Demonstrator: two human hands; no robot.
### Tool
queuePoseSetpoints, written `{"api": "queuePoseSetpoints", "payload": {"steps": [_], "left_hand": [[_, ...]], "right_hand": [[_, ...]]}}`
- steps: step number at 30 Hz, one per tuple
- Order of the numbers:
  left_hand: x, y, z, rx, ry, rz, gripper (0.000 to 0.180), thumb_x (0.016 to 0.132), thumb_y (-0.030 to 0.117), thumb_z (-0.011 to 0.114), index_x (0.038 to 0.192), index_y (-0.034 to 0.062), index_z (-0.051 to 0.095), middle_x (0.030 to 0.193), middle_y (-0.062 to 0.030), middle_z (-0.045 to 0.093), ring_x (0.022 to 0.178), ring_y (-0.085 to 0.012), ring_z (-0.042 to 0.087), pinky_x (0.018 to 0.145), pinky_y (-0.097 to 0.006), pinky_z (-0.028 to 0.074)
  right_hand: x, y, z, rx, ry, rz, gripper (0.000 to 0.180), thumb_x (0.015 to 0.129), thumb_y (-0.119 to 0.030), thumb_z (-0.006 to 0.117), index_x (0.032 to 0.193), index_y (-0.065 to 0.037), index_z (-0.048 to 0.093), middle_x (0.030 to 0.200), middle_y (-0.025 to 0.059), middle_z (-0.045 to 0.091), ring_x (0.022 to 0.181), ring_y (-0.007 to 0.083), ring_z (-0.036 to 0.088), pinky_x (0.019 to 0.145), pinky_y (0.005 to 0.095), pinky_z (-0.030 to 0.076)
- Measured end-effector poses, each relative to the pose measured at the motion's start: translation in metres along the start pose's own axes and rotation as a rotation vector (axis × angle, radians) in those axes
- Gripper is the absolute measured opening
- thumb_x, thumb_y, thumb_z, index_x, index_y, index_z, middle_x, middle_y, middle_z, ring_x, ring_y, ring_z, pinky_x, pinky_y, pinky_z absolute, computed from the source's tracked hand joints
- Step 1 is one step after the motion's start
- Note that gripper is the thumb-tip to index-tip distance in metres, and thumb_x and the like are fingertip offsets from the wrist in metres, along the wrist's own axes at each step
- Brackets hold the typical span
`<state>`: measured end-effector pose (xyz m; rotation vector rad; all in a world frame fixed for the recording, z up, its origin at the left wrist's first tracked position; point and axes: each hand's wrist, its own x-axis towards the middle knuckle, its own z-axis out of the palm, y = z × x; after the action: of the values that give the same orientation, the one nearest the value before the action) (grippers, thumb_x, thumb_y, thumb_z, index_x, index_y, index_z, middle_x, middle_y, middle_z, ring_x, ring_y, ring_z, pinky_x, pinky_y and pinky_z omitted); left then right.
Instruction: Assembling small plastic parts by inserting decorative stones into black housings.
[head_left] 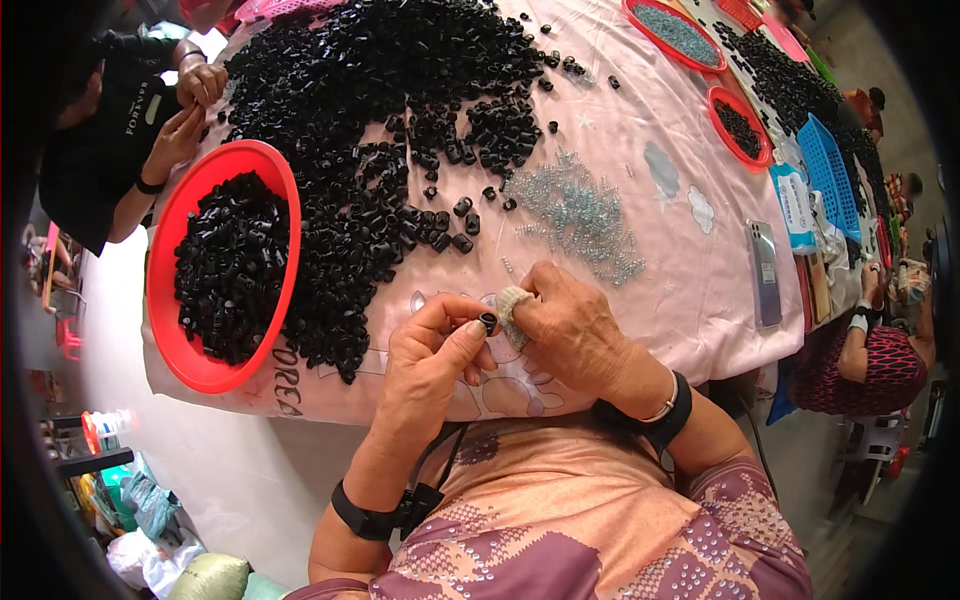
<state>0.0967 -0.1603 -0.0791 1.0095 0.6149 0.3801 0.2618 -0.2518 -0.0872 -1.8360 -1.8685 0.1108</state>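
Pinched between the thumb and forefinger of the left hand is a small hollow black plastic piece, its round opening showing, held above the near part of a pink printed cloth. Close beside it on the right, the right hand has its fingers bent inward, with a pale knitted finger cover on one of them; whether those fingers grasp anything cannot be told, since the back of the hand faces the camera. Just beyond the right hand lies a loose scatter of small clear-silver coil springs. Farther forward and to the left spreads a large heap of black plastic pieces, thinning toward the hands. Left of the heap, a red basin holds many more such pieces and stands tilted in the view. Past it, a co-worker in a black shirt has both hands close together by the heap's edge. On the right side of the cloth lies a smartphone, near a blue plastic basket. Beyond these are a small red bowl of dark pieces and, farther off, a red tray holding a greyish mass
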Motion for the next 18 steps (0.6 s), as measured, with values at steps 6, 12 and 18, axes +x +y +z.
{"api": "queuePoseSetpoints", "payload": {"steps": [6, 12, 18], "left_hand": [[-0.003, -0.013, -0.005, -0.066, 0.007, 0.0, 0.014, 0.093, 0.009, 0.056, 0.105, 0.0019, 0.06, 0.09, -0.0028, 0.063, 0.067, -0.0056, 0.056, 0.056, -0.016, 0.043], [-0.003, -0.011, -0.011, -0.053, 0.0, -0.024, 0.017, 0.094, 0.01, 0.057, 0.108, 0.0014, 0.061, 0.088, -0.0019, 0.063, 0.067, -0.0047, 0.056, 0.056, -0.016, 0.044], [-0.004, -0.006, -0.01, -0.014, 0.001, -0.023, 0.017, 0.095, 0.011, 0.056, 0.106, 0.0, 0.06, 0.079, -0.0006, 0.061, 0.066, -0.0045, 0.055, 0.058, -0.018, 0.045]], "right_hand": [[-0.004, 0.007, -0.001, 0.076, 0.004, 0.024, 0.018, 0.067, -0.006, 0.068, 0.083, -0.003, 0.061, 0.081, 0.0136, 0.055, 0.065, 0.0316, 0.056, 0.058, 0.0381, 0.047], [-0.002, -0.002, 0.003, 0.687, 0.134, 0.258, 0.015, 0.077, -0.001, 0.069, 0.092, 0.0, 0.065, 0.075, 0.0104, 0.059, 0.068, 0.0213, 0.062, 0.058, 0.0297, 0.049], [0.003, -0.016, 0.003, 0.955, 0.137, 0.324, 0.015, 0.083, 0.001, 0.066, 0.098, 0.001, 0.065, 0.081, 0.0076, 0.062, 0.068, 0.0124, 0.061, 0.058, 0.0263, 0.047]]}}
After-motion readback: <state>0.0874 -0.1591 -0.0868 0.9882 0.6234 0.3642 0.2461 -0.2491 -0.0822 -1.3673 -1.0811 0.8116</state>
